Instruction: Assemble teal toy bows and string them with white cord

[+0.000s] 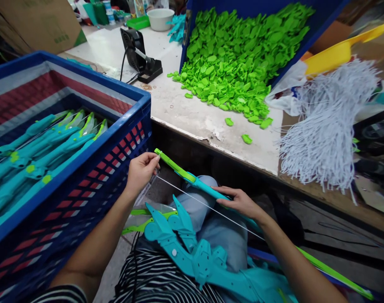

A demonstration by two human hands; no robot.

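Observation:
My left hand point(142, 171) is closed in a pinch on a white string point(200, 201) at the green tip of a toy bow. The toy bow point(202, 184) is teal with bright green ends and slants across above my knees. Around its teal limb, right of the tip, my right hand point(241, 203) is closed. The string runs taut below the limb and passes under my right forearm. More teal toy bow parts point(201, 261) with green ends lie across my lap. My left fingers hide the string's end.
To the left stands a blue crate point(144, 99) holding several teal bows. A blue bin point(183, 50) spills green plastic pieces point(239, 59) onto the worktable point(182, 120). A black fan-like device point(137, 50), a bundle of white strings point(324, 126) and a yellow scoop point(332, 57) are also there.

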